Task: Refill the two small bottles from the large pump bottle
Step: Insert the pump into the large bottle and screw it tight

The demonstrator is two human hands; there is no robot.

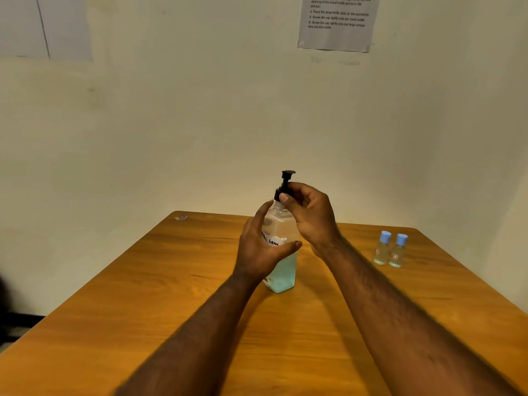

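Turquoise liquid fills the lower part of the clear large pump bottle [282, 274], which stands upright on the wooden table [171, 281] with both hands closed on it. The left hand [260, 248] wraps the bottle's middle from its left side: the thumb crosses the front just below the white handwritten label [275, 240], and the fingers curl round behind, mostly hidden by the plastic. The right hand [310, 217] comes in from the bottle's right and sits higher, its thumb and curled fingers pinching the black collar at the neck (how tightly cannot be told). The black pump head [288, 174] stands clear above those fingers, untouched. The two hands are close together, one above the other on the same bottle, but do not meet. Well off to the bottle's right, the nearer small bottle [382, 248] and the farther small bottle [397, 251] stand upright just beside each other, both wearing blue caps, both apart from either hand. High on the wall behind the pump bottle hangs a printed sheet [338, 21], its text too small to read fully.
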